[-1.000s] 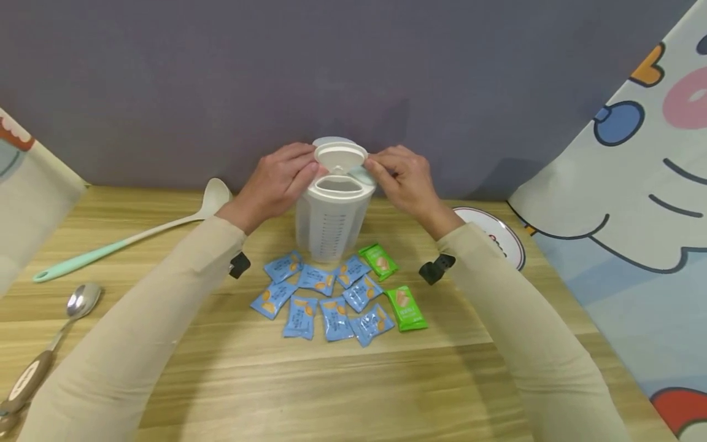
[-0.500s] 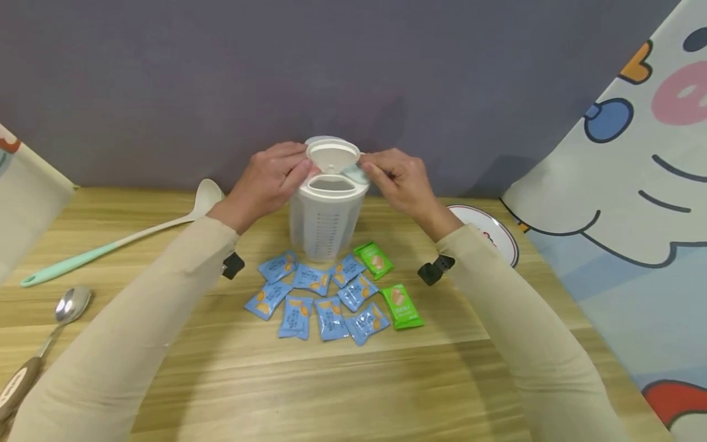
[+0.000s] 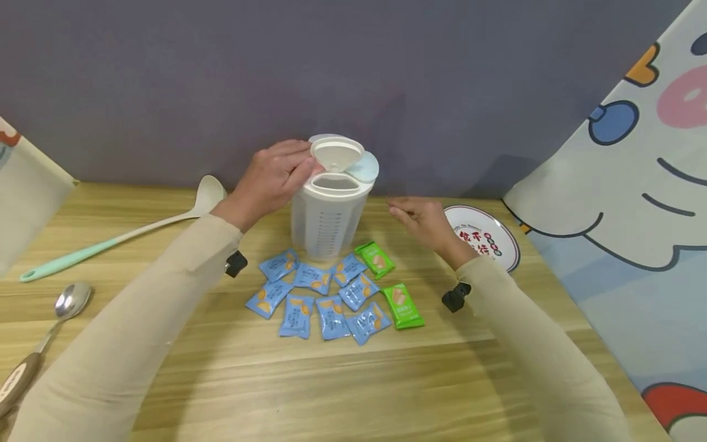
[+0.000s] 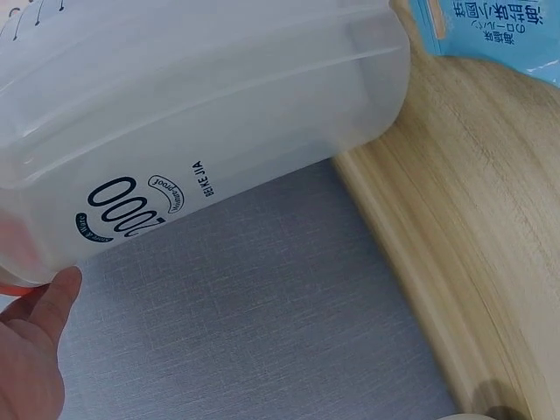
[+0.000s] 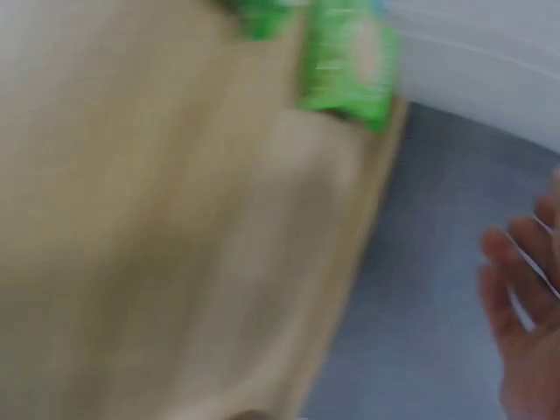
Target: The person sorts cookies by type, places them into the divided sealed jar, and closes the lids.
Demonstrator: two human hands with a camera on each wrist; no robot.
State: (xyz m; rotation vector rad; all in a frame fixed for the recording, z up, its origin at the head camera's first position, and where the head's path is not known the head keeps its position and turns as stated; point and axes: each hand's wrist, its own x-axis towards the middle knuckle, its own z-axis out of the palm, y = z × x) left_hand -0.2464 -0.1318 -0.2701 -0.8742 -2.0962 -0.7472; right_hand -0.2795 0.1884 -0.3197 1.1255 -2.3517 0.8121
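A tall translucent storage container point(image 3: 326, 227) with a measuring scale stands upright at the back of the table. On its white lid, the front flap point(image 3: 338, 153) is raised over an oval opening point(image 3: 335, 182); a light blue flap point(image 3: 364, 167) lies at the right. My left hand point(image 3: 273, 175) grips the lid's left edge, where a pink flap point(image 3: 318, 168) shows beside the thumb; the left wrist view has the fingertips point(image 4: 63, 284) just under the rim. My right hand point(image 3: 422, 222) is off the container, in the air between it and the plate, fingers loosely bent and holding nothing.
Several blue snack packets point(image 3: 331, 316) and two green ones point(image 3: 403, 306) lie before the container. A printed plate point(image 3: 479, 233) is at right. A ladle point(image 3: 127, 236) and a metal spoon point(image 3: 72, 301) lie at left. A grey wall point(image 3: 353, 67) rises behind.
My right hand has let go of the lid's right side and moved right and down, toward the plate. The light blue flap now shows in full. My left hand stays on the lid.
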